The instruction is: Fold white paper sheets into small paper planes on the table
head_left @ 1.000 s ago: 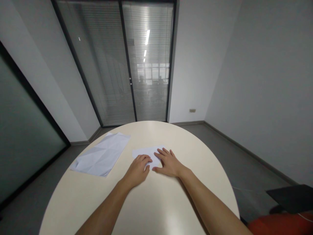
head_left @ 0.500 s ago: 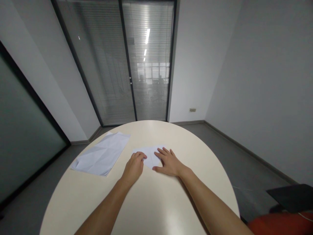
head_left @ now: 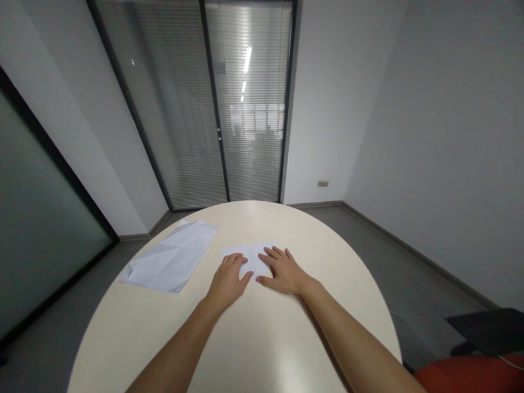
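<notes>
A small white sheet of paper lies on the round table, partly covered by both hands. My left hand rests over its left side, thumb stretched out toward the near edge and the fingers slightly curled on the paper. On the right side, my right hand is spread flat with its fingers apart, pressing the sheet to the tabletop. A faint crease seems to run across the paper between the hands. The parts under the palms are hidden.
Larger creased white sheets lie at the table's left. The round cream table has its far edge near a glass partition with blinds. A black object and a red chair stand at lower right.
My left thumb has moved away from the fingers, down and to the right, opening the hand. The right hand and the sheet have stayed almost still.
</notes>
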Tool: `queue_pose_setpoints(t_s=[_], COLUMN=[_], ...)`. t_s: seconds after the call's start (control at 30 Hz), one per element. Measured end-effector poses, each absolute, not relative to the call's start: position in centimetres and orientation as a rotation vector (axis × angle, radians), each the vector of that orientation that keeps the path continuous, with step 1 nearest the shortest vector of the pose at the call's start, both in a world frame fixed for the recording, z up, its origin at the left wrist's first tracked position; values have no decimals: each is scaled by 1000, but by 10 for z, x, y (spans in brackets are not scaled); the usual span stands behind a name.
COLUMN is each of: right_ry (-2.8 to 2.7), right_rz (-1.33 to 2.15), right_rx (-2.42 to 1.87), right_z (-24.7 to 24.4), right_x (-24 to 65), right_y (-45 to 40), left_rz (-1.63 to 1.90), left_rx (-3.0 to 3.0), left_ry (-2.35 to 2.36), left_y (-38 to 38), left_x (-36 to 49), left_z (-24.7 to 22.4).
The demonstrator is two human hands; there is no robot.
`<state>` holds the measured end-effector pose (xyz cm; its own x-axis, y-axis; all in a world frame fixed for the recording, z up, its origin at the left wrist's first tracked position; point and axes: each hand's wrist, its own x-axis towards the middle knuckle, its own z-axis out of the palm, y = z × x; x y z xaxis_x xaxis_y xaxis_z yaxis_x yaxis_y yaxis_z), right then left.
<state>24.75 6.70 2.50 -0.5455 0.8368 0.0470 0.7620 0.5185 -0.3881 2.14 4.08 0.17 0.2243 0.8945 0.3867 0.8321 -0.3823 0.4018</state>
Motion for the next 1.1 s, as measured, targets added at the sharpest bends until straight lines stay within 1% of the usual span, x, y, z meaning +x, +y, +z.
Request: queue_pose_setpoints(t_s=[0.17,0.57,0.8,0.97,1.1], right_ry=[-2532,-2500,-2460,-2491,-2455], right_rz=[405,267,465,512,521], right_rx=[-1323,-1160,-1029,-912,-870], right_z=[26,37,45,47,37], right_x=[247,242,238,235,236], right_y=[67,70,67,66,72], left_rz=[920,841,863,854,812], left_rx=[2355,2433,2454,2448,2465], left_ry=[1698,1672,1616,1614,1554], left_y=[45,37,40,39,41], left_x=[17,18,13,14,14], left_z=[1,10,7,12,10])
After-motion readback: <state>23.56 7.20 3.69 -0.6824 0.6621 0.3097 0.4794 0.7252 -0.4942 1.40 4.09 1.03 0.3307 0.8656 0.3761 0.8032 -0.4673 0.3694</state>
